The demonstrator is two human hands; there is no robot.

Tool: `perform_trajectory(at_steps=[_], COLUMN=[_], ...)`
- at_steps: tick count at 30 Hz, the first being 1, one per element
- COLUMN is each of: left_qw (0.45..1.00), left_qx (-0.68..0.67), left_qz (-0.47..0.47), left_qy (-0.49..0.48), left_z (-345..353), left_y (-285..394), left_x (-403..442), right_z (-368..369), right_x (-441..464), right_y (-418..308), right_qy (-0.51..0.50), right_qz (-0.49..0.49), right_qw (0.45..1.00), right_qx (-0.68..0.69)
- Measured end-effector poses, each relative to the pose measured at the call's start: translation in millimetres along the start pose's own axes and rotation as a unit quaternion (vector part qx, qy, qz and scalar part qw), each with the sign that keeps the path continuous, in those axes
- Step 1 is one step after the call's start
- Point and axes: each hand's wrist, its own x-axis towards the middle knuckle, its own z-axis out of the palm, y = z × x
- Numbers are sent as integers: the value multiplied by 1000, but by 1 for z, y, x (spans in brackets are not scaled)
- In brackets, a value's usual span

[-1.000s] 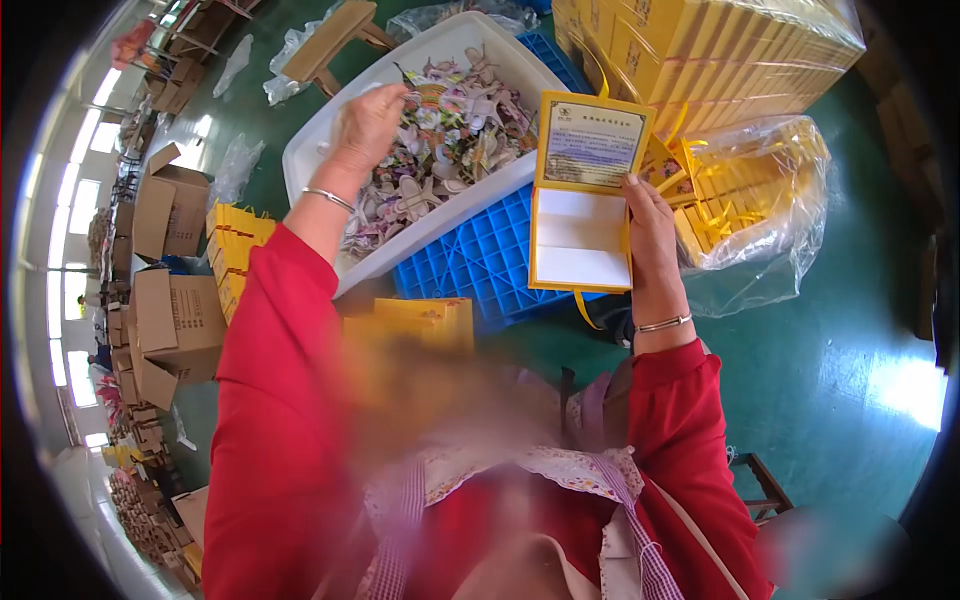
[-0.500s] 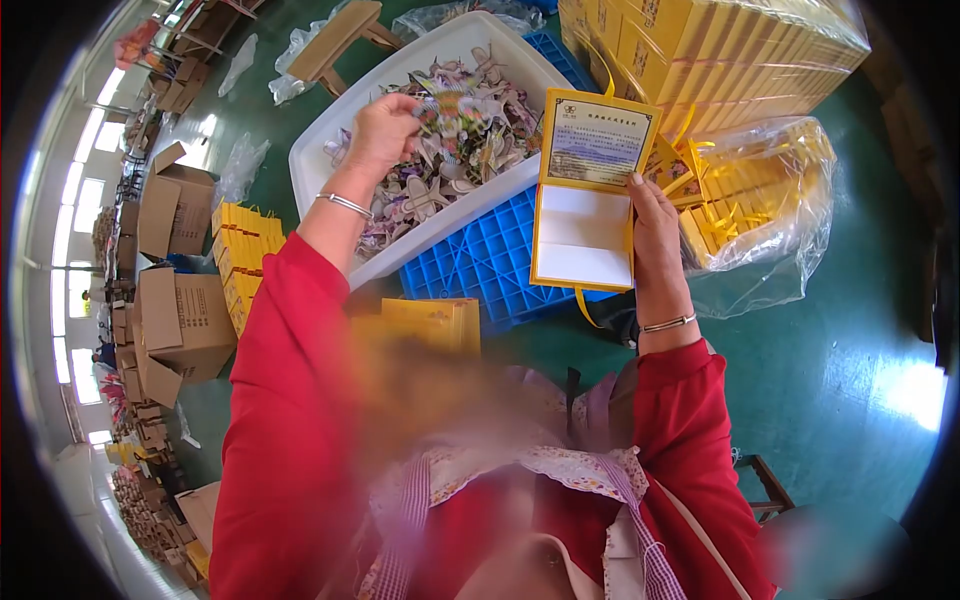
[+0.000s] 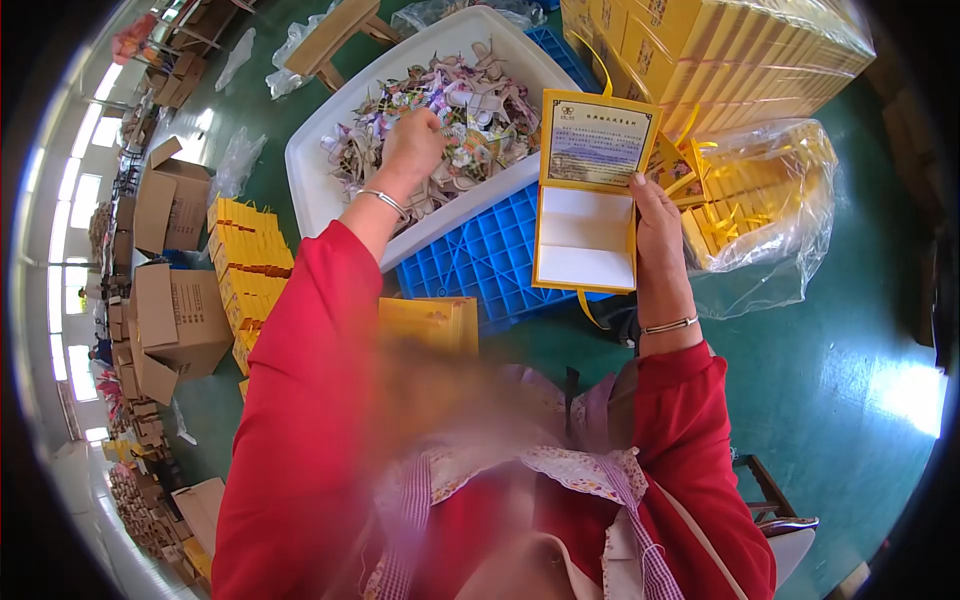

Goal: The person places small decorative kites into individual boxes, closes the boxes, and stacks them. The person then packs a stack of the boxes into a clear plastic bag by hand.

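A yellow gift box (image 3: pixel 586 285) stands open in my right hand (image 3: pixel 658 225), thumb on its right edge and fingers behind it. Its raised lid carries a printed text card (image 3: pixel 600 142), and the lower half shows a bare white inside (image 3: pixel 588 235). My left hand (image 3: pixel 413 150) is over the white plastic tub (image 3: pixel 310 185), its fingers curled down at a heap of small flower-patterned pieces (image 3: pixel 500 100). The fingertips are partly hidden, and whatever they pinch blends into the heap. Yellow ribbons hang from the box's top and bottom.
Under the tub lies a blue plastic pallet (image 3: pixel 470 255). Stacked yellow boxes (image 3: pixel 720 60) rise at the back right, beside a clear bag of yellow boxes (image 3: pixel 750 215). More yellow boxes (image 3: pixel 250 270) and open cartons (image 3: pixel 180 320) stand at left; a wooden stool (image 3: pixel 335 40) is behind.
My left hand has moved right and slightly down over the heap; the colourful patterned thing at its fingers no longer shows distinctly. My right hand keeps the open box in nearly the same place.
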Motion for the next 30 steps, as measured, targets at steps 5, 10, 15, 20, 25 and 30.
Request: perform_trajectory(at_steps=[5, 10, 15, 20, 25, 30], left_qw=[981, 903, 811, 826, 868, 907], left_qx=[-184, -313, -122, -29, -106, -57], left_qz=[63, 216, 452, 483, 476, 412], left_qy=[4, -198, -352, -290, -87, -66], left_z=[-44, -126, -112, -72, -80, -96], left_y=[5, 80, 163, 180, 160, 140], left_x=[5, -33, -73, -77, -90, -140], right_z=[-1, 3, 7, 10, 4, 8], right_x=[-1, -4, -7, -11, -3, -6], right_y=[-4, -1, 6, 5, 7, 2], right_qy=[11, -19, -54, -43, -47, -34], right_qz=[2, 9, 32, 31, 46, 44], right_qw=[999, 999, 997, 997, 998, 998], right_qx=[-49, -30, -48, -49, -22, 33])
